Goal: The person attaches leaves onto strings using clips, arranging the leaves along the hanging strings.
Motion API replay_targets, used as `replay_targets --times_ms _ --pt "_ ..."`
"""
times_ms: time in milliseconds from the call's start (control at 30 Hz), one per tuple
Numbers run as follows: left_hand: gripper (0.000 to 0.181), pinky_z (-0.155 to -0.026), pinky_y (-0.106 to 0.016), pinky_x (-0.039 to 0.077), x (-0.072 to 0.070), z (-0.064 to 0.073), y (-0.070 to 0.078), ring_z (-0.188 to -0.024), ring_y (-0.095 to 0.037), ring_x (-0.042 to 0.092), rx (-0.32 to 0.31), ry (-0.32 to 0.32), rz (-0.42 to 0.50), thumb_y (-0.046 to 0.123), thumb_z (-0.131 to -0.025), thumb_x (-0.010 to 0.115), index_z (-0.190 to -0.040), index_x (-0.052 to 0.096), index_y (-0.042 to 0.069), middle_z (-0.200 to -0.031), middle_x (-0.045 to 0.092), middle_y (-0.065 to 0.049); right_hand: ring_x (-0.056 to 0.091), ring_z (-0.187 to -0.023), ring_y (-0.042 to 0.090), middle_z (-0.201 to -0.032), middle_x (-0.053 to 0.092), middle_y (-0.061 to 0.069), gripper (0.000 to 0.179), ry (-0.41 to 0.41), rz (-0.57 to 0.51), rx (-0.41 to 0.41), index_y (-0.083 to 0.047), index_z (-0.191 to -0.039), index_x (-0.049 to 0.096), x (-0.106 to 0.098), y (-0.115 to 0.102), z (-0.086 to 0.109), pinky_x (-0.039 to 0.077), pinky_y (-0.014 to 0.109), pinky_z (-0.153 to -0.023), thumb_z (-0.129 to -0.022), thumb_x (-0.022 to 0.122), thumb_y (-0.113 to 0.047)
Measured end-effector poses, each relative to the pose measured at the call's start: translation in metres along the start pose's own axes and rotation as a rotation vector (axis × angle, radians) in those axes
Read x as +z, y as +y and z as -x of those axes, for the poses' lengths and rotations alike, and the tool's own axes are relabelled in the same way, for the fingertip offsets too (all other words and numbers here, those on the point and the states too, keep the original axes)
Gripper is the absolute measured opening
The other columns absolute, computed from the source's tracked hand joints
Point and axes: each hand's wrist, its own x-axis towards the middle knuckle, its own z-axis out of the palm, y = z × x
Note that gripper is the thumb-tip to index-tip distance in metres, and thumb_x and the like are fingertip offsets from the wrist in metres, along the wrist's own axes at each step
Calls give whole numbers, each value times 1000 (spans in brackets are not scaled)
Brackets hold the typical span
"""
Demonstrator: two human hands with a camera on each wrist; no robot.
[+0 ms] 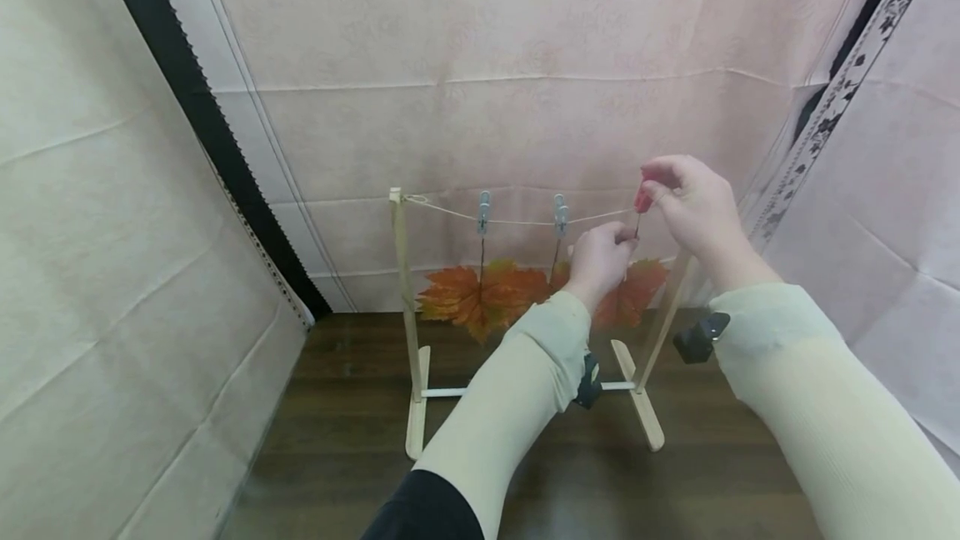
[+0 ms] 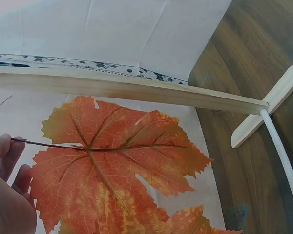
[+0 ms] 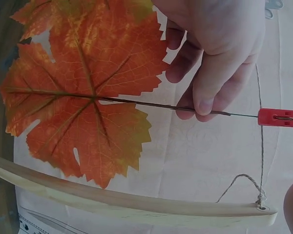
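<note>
An orange autumn leaf (image 2: 112, 161) hangs by its thin dark stem below the string (image 3: 261, 161). My left hand (image 1: 603, 261) pinches that stem between thumb and fingers, seen closely in the right wrist view. At the stem's tip, a red clothespin (image 3: 279, 117) sits on the string. My right hand (image 1: 697, 202) grips the clothespin's upper end; in the right wrist view only an edge of that hand shows. Whether the clothespin's tips bite the stem cannot be made out.
Two grey-blue clothespins (image 1: 483, 213) hold more orange leaves (image 1: 472, 294) farther left on the string. A wooden frame with a left post (image 1: 405, 290), right post (image 1: 663, 319) and white crossbar (image 1: 444, 392) stands on the dark wooden table (image 1: 337, 440). Pale cloth (image 1: 487, 123) surrounds it.
</note>
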Motion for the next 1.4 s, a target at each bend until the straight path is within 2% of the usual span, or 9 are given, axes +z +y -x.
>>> replay_targets --times_ms 233,533,833,1000,1100,1233,1300,1400 --pt "20 -94 -40 29 2 0 -1 -102 -6 59 -1 5 -21 31 -96 55 -109 69 26 -102 68 15 54 -107 29 -92 65 14 32 -55 36 33 -5 -128 52 0 3 -1 38 49 -94 -97 51 -12" --pt "20 -94 -41 29 3 -1 -5 -103 -6 58 -21 -19 45 30 -96 55 -110 68 26 -101 68 14 53 -111 34 -93 66 16 33 -95 75 21 -4 -129 51 0 7 -1 36 53 -93 -98 50 -15" --pt "19 -100 -46 24 2 -5 -7 -107 -4 57 6 -12 13 30 -95 56 -108 69 28 -102 68 17 48 -118 36 -110 62 16 41 -118 93 55 -8 -136 47 2 12 -1 36 56 -94 -99 48 -25" --pt "18 -97 -44 26 -1 -4 -8 -102 -5 58 6 -22 2 30 -95 55 -107 69 28 -99 68 17 52 -115 35 -102 66 14 41 -123 87 33 -9 -136 47 2 10 -1 36 56 -94 -99 48 -26" --pt "19 -96 -43 27 -3 -3 -9 -100 -5 59 -4 -31 1 31 -96 54 -108 69 27 -98 68 16 53 -115 35 -97 67 13 42 -131 81 24 -9 -136 47 2 10 0 26 59 -101 -99 48 -27" --pt "21 -96 -43 28 -3 -1 -10 -105 -5 58 -23 -41 6 33 -96 54 -109 69 27 -104 67 17 49 -119 36 -101 67 15 46 -132 74 27 -8 -139 45 2 12 0 7 60 -106 -99 47 -31" --pt "20 -96 -42 28 -2 -1 -11 -106 -4 57 -28 -43 7 34 -96 54 -109 68 28 -106 66 17 47 -121 36 -102 67 15 48 -129 74 26 -8 -140 43 2 13 1 2 58 -107 -98 47 -32" --pt "21 -95 -42 28 -2 0 -13 -108 -5 56 -30 -42 11 34 -96 54 -109 68 28 -108 66 17 44 -123 35 -101 68 15 49 -128 68 23 -9 -141 42 2 14 2 1 56 -107 -98 47 -33"
